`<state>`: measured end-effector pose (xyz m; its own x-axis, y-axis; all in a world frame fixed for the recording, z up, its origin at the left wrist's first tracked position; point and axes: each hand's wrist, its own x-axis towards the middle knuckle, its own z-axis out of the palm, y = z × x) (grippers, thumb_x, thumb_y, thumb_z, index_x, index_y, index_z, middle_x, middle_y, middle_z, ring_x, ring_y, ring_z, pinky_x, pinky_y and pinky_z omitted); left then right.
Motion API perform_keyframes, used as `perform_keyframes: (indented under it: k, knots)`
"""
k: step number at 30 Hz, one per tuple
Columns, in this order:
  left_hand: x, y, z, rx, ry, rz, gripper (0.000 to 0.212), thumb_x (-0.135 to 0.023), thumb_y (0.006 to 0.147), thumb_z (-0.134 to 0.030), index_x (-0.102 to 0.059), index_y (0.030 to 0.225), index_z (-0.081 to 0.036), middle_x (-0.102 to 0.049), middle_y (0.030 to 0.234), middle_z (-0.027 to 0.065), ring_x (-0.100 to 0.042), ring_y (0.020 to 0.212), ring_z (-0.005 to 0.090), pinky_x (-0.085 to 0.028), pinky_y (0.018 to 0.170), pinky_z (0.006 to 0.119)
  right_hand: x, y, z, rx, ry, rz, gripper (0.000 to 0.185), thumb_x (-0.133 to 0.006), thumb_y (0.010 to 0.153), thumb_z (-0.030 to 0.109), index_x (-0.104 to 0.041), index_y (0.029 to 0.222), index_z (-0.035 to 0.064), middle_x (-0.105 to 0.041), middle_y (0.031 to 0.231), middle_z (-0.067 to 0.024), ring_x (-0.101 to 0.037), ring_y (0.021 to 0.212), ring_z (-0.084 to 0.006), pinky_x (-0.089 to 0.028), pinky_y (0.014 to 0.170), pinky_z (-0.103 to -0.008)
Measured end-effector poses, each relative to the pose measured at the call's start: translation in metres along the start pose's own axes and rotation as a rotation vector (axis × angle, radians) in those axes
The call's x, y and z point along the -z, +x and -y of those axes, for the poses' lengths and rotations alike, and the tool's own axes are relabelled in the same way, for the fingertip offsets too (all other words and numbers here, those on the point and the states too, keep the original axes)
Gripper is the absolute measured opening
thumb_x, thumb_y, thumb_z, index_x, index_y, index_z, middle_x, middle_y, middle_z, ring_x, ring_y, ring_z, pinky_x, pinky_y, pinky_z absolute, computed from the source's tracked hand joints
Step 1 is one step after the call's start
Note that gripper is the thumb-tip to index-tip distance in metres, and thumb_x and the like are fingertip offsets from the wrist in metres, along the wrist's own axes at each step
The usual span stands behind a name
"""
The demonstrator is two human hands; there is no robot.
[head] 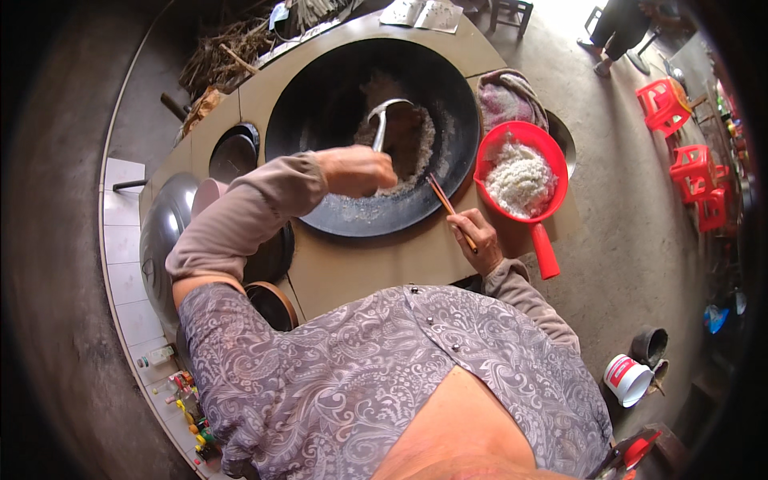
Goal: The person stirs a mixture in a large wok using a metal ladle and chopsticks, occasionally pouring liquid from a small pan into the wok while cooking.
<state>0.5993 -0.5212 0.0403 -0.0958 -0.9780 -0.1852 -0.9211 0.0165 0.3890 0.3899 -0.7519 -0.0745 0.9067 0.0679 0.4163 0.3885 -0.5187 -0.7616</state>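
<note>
My left hand (357, 171) grips the handle of a metal wok ladle (379, 123), reaching over the large black wok (336, 219). The ladle's head is down inside the wok. A pale, crusty residue (427, 144) clings to the wok's inner surface around a brown patch. In my right hand (480, 237) is a pair of wooden chopsticks (443, 195), tips at the wok's near right rim. Just beyond that hand sits a red plastic scoop (545, 249) heaped with white, crumbly food (521, 180) resembling rice.
A folded cloth (510, 99) lies by the wok's right rim. A grey metal lid (162, 240) leans at the left. An open booklet (420, 15) rests on the far edge, near dry firewood (225, 57). Red stools (663, 105) and a person (624, 27) are on the right.
</note>
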Motion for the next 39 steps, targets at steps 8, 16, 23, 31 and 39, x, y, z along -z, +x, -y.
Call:
perform_keyframes:
  k: [8,16,23,31,39]
  knots:
    - [-0.036,-0.014,0.01,0.601,-0.97,-1.796,0.012,-0.054,0.09,-0.004,-0.062,0.082,-0.001,-0.06,0.078,0.0021,-0.055,0.064,0.0102,-0.046,0.059,0.024,-0.001,0.002,-0.001,0.028,0.004,0.033,0.016,-0.062,0.084,0.002,-0.062,0.1,0.0029,-0.057,0.089,-0.0122,-0.061,0.079,-0.0285,-0.05,0.068,-0.0361]
    - [-0.17,-0.004,-0.109,0.909,-0.696,-1.808,0.01,-0.055,0.092,-0.006,-0.062,0.089,0.001,-0.061,0.075,0.0044,-0.052,0.059,0.0069,-0.043,0.054,0.021,0.008,-0.003,-0.008,-0.009,0.039,0.047,0.018,-0.061,0.085,0.002,-0.062,0.102,0.0023,-0.057,0.091,-0.0125,-0.061,0.081,-0.0286,-0.05,0.069,-0.0361]
    - [0.011,-0.033,0.027,0.769,-1.014,-1.805,0.026,-0.062,0.09,-0.023,-0.061,0.074,-0.002,-0.056,0.062,0.0023,-0.041,0.043,0.0065,-0.031,0.039,0.021,0.008,0.002,-0.008,0.023,0.045,0.084,0.017,-0.061,0.085,0.002,-0.062,0.102,0.0028,-0.056,0.089,-0.0125,-0.061,0.08,-0.0289,-0.05,0.069,-0.0363]
    - [-0.051,-0.018,0.057,0.417,-0.695,-2.03,0.02,-0.06,0.088,-0.009,-0.059,0.07,0.0,-0.057,0.065,0.0047,-0.048,0.052,0.0096,-0.039,0.048,0.023,0.002,0.007,-0.004,0.043,0.065,0.11,0.017,-0.062,0.084,0.003,-0.062,0.102,0.003,-0.056,0.089,-0.0123,-0.06,0.08,-0.0286,-0.05,0.068,-0.0364]
    - [-0.165,-0.002,-0.106,1.01,-0.625,-1.795,0.015,-0.056,0.093,-0.01,-0.066,0.085,-0.001,-0.063,0.077,0.0025,-0.055,0.068,0.0078,-0.046,0.058,0.022,0.014,0.003,-0.017,-0.004,0.064,0.077,0.018,-0.062,0.085,0.003,-0.062,0.102,0.0027,-0.057,0.091,-0.0129,-0.06,0.082,-0.0287,-0.05,0.07,-0.0362]
